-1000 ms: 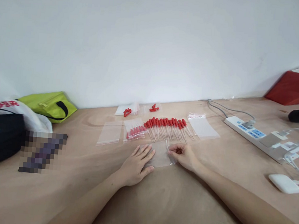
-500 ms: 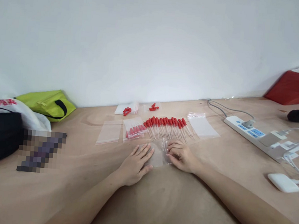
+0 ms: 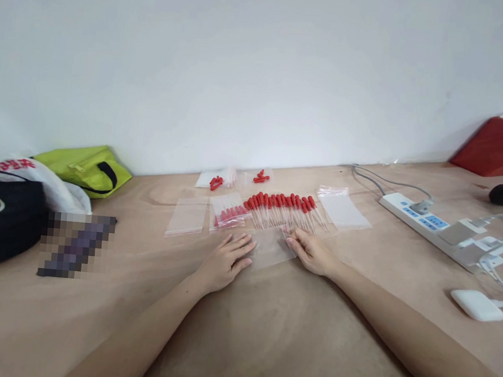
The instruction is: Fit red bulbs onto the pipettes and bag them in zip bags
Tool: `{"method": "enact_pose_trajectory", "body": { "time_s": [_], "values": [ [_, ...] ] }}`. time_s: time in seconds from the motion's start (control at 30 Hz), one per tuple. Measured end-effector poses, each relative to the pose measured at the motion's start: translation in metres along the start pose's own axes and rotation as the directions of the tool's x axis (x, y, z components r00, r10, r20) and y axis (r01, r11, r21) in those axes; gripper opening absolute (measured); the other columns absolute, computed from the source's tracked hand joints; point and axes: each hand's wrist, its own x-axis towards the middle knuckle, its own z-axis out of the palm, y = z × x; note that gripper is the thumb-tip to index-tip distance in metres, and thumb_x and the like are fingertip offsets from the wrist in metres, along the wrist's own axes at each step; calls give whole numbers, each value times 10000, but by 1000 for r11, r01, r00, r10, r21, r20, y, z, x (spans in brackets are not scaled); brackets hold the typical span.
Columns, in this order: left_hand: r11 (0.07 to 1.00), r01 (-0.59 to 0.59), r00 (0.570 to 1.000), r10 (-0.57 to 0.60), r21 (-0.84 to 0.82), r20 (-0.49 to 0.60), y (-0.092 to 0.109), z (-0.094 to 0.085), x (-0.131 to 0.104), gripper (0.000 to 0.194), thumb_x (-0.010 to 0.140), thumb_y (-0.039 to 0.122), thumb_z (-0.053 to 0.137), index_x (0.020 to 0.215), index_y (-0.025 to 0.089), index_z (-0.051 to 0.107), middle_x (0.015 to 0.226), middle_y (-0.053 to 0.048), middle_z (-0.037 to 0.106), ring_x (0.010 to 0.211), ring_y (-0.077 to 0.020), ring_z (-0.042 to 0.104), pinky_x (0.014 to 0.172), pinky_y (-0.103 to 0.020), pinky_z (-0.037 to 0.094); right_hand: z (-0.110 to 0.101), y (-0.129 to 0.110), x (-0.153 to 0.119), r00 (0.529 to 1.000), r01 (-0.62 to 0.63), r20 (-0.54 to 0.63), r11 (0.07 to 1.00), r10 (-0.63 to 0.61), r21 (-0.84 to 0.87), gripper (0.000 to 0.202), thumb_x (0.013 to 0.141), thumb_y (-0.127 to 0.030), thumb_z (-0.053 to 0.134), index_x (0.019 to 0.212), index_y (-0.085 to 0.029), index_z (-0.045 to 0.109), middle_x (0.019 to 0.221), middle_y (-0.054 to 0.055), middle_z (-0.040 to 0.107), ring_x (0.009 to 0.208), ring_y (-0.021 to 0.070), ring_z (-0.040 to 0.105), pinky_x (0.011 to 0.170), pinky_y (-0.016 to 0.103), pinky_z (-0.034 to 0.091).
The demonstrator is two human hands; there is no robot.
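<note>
A clear zip bag [image 3: 269, 250] lies flat on the table between my hands. My left hand [image 3: 227, 259] rests palm down on its left end, fingers stretched out. At the bag's right end, my right hand [image 3: 310, 251] pinches the edge with thumb and curled fingers. Just beyond is a row of thin pale sticks with red tips [image 3: 280, 203], laid side by side. To its left, a zip bag holding several red-tipped sticks [image 3: 230, 212] lies beside another flat clear bag [image 3: 186, 215].
A stack of clear bags [image 3: 344, 208] lies right of the sticks. Small red pieces [image 3: 261, 176] sit on bags near the wall. A power strip [image 3: 433, 228] with cables and a white case [image 3: 478, 305] are at right. A black bag [image 3: 4, 222] and green bag [image 3: 86, 168] stand left.
My right hand has closed its fingers on the bag's right edge and the bag looks stretched flatter. My left hand stays flat on the left end. The view has shifted slightly.
</note>
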Motion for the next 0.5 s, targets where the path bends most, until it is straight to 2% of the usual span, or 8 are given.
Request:
{"method": "enact_pose_trajectory", "body": {
  "time_s": [0.07, 0.13, 0.2, 0.27, 0.33, 0.37, 0.43, 0.5],
  "values": [
    [1000, 11, 999, -12, -24, -38, -3, 0, 0, 389, 897, 366, 344, 1259, 258, 433, 1360, -48, 374, 1283, -181, 289, 1061, -454, 178, -1, 2, -1, 1000, -9, 26, 998, 7, 63, 301, 853, -439, 373, 639, -227, 385, 648, 23, 474, 831, 202, 530, 674, 294, 389],
    [999, 26, 999, -27, -31, -43, -4, -1, 0, 379, 899, 363, 335, 1245, 261, 452, 1353, -44, 388, 1280, -182, 296, 1058, -457, 183, -1, 5, -2, 999, -15, 50, 993, 9, 119, 302, 855, -442, 372, 644, -226, 384, 728, 43, 519, 1029, 224, 497, 729, 294, 392],
    [999, 28, 999, -29, -21, -25, -4, -4, -1, 393, 895, 383, 335, 1256, 265, 438, 1364, -36, 370, 1287, -185, 281, 1062, -459, 174, 0, 9, -2, 998, -28, 57, 986, 19, 161, 309, 855, -440, 372, 635, -223, 378, 795, 52, 546, 1104, 222, 461, 760, 294, 390],
    [1000, 17, 1000, -17, -10, -4, -3, -6, -2, 430, 875, 427, 367, 1274, 272, 412, 1378, -29, 346, 1296, -196, 260, 1065, -467, 159, -1, 13, 0, 998, -48, 46, 979, 40, 196, 314, 845, -438, 389, 620, -220, 383, 778, 45, 559, 1039, 214, 503, 741, 289, 399],
    [1000, 7, 1000, -7, -4, 2, -3, -8, -2, 461, 858, 452, 394, 1283, 275, 397, 1382, -28, 338, 1300, -208, 248, 1065, -478, 149, -2, 17, 7, 996, -89, -10, 978, 92, 188, 306, 823, -443, 425, 617, -218, 409, 669, 22, 546, 835, 193, 567, 657, 273, 410],
    [1000, 5, 1000, -5, -3, -3, -3, -8, -2, 460, 858, 449, 395, 1283, 273, 398, 1381, -29, 341, 1300, -209, 248, 1065, -481, 147, -4, 19, 13, 989, -116, -74, 981, 129, 158, 293, 809, -441, 445, 622, -216, 431, 622, 9, 534, 726, 177, 566, 611, 263, 404],
    [1000, 4, 1000, -4, -6, -20, -4, -7, -1, 443, 863, 432, 392, 1271, 260, 419, 1375, -36, 354, 1297, -207, 256, 1067, -480, 149, -7, 22, 29, 950, -194, -242, 980, 196, 34, 246, 789, -412, 475, 654, -207, 492, 600, 2, 543, 600, 150, 534, 565, 255, 388],
    [1000, 7, 999, -8, -14, -50, -4, -5, 0, 427, 859, 418, 407, 1243, 241, 459, 1365, -49, 373, 1285, -205, 283, 1068, -469, 164, -9, 24, 51, 913, -301, -334, 940, 236, -158, 184, 783, -343, 478, 731, -190, 565, 688, 24, 603, 643, 152, 550, 604, 257, 393]
  ]
}}
